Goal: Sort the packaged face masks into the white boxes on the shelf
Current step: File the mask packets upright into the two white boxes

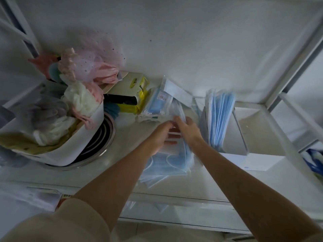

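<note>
Centrally on the shelf (122, 142): a loose stack of face masks (167, 163), pale blue, each in a thin clear wrapper, white ear loops showing through the plastic. Fanned and slipping over one another, lower edges reaching the shelf's front lip. Just behind, toward the wall, more wrapped masks (157, 103) lying in a heap, one with a small printed label.

Right of the stack, a white box (243, 130), open at the top, with a row of blue masks (220, 117) standing on edge inside, packed against its left wall. Rest of the box bare inside.

Left hand (160, 135) on the near stack, fingers curled around its top edge, gripping the wrappers from the left. Right hand (187, 128) on the same stack from the right, fingers bent over the top and touching the plastic; thumb side hidden, so full grip hard to judge, though fingers clearly curl onto the stack. Both hands nearly touching each other, forearms stretched out from the bottom of the view.

Far left, a white tub (83, 137) full of pink and cream plastic bags (82, 100), resting on a round metal pan (103, 140). Between tub and masks, a yellow packet (141, 95).
</note>
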Tool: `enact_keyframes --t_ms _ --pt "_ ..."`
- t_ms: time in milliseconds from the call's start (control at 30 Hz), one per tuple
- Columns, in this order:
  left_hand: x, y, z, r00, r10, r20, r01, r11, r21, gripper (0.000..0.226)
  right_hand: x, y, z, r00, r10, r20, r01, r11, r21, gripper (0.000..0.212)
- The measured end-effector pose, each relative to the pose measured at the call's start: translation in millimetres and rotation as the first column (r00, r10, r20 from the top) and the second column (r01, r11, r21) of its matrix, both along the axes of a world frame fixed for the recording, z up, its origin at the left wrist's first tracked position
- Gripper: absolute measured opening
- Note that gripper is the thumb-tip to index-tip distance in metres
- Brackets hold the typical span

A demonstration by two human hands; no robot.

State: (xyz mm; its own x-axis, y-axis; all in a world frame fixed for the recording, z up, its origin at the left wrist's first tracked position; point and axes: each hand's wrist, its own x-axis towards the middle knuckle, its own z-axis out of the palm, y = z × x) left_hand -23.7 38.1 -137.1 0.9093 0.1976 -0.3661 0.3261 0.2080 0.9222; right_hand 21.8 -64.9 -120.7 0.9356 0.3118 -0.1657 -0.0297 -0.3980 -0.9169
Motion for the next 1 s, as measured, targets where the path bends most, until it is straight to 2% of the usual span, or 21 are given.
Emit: enact_keyframes --t_ms 33,67,167,267,333,467,567,633,733,800,933,1000 --pt "1.3 -0.5 1.1 1.0 0.0 0.022 -0.001 1.0 0.03 0.023 2.0 -2.9 4.2 0.999 -0.012 -0.049 0.011 1.0 -0.014 0.06" --pt "3.0 -0.8 1.6 0.999 0.018 0.049 -0.02 0.999 0.044 0.024 5.6 -6.3 7.2 0.998 -0.023 -0.067 0.02 0.999 -0.041 0.062" --pt "11.0 -3.8 6.8 0.976 0.173 0.132 -0.176 0.984 0.005 0.031 13.0 -20.3 17.5 0.993 -0.107 0.05 0.111 0.991 -0.079 0.037" --pt "25.2 -14.3 23.5 0.948 0.296 0.116 -0.302 0.953 0.039 0.026 12.3 -37.4 34.8 0.971 -0.22 0.091 0.204 0.966 0.16 0.033" --pt "34.0 -27.7 39.3 0.968 0.222 0.119 -0.225 0.974 0.006 0.016 12.2 -51.5 50.5 0.965 -0.257 0.051 0.224 0.91 0.348 0.031" --pt "51.4 -62.7 68.7 0.928 0.201 0.313 -0.212 0.977 0.002 0.013 16.3 -89.5 79.9 0.96 -0.268 0.076 0.203 0.862 0.465 0.023" --pt "64.6 -95.2 87.6 0.905 0.127 0.407 -0.162 0.986 0.051 0.012 25.0 -128.8 95.8 0.954 -0.299 0.022 0.262 0.866 0.427 0.024" --pt "73.8 -125.0 94.0 0.901 0.034 0.433 -0.112 0.981 0.157 0.013 30.9 -161.5 100.5 0.908 -0.405 0.108 0.338 0.86 0.382 0.028" --pt "83.6 -169.2 88.5 0.91 -0.039 0.413 -0.056 0.975 0.216 0.02 35.2 -201.3 100.1 0.713 -0.618 0.331 0.545 0.785 0.294 0.036" --pt "84.7 -185.3 78.3 0.927 -0.059 0.371 -0.056 0.955 0.292 0.02 39.6 -214.4 94.4 0.635 -0.638 0.436 0.606 0.761 0.231 0.036" --pt "75.6 -179.7 63.8 0.898 0.064 0.436 -0.198 0.943 0.268 0.013 52.7 -212.2 69.0 0.654 -0.535 0.535 0.581 0.808 0.097 0.032" --pt "68.9 -161.6 60.2 0.845 0.144 0.514 -0.338 0.89 0.306 0.018 58.3 -202.7 49.1 0.731 -0.474 0.49 0.523 0.851 0.043 0.033"
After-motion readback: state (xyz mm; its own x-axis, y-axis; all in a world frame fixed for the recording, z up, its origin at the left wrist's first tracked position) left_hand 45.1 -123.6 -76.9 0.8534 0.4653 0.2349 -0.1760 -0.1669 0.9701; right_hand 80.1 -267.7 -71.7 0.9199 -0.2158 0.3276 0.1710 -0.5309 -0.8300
